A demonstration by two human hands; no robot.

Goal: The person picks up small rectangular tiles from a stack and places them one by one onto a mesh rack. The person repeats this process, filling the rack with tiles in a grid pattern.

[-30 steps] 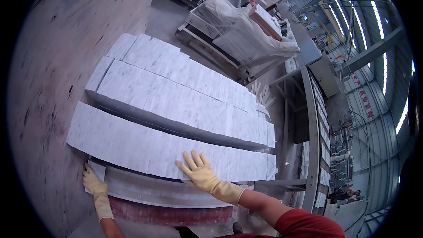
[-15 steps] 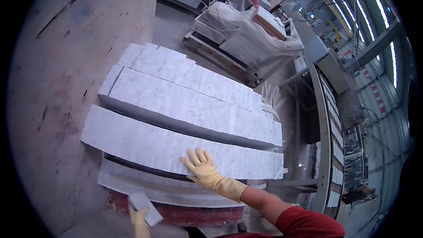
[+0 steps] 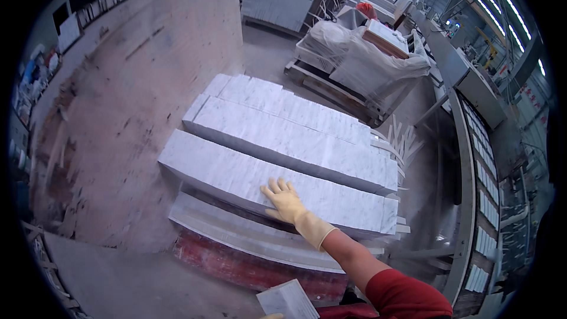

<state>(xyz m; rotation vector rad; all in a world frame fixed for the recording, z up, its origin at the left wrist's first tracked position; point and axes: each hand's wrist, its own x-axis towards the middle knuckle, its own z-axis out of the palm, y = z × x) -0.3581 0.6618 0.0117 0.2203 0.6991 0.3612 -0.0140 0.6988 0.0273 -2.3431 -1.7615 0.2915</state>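
Note:
My right hand (image 3: 287, 203), in a cream rubber glove, lies with its fingers spread on the front row of white, grey-veined stone pieces (image 3: 224, 168), near that row's close edge. Low in the picture, a small white rectangular stack of stone tiles (image 3: 287, 300) is tilted in front of me. Just a sliver of my gloved left hand (image 3: 273, 316) shows at the tiles' lower left corner, gripping them; most of it is cut off by the lower edge. Behind the front row, across a dark gap, stand further rows of the same stone (image 3: 283, 127).
A large worn wooden board (image 3: 147, 77) rises on the left. Under the stone, a pale ledge and a red beam (image 3: 236, 263) face me. Plastic-wrapped goods (image 3: 366, 53) stand on a pallet behind. White straps (image 3: 404, 145) stick out at right, beside a metal-framed rack (image 3: 466, 201).
The view has swung, so the stone rows sit further right. My left hand has carried the tiles rightward and closer to my body. My right hand stays spread on the front row.

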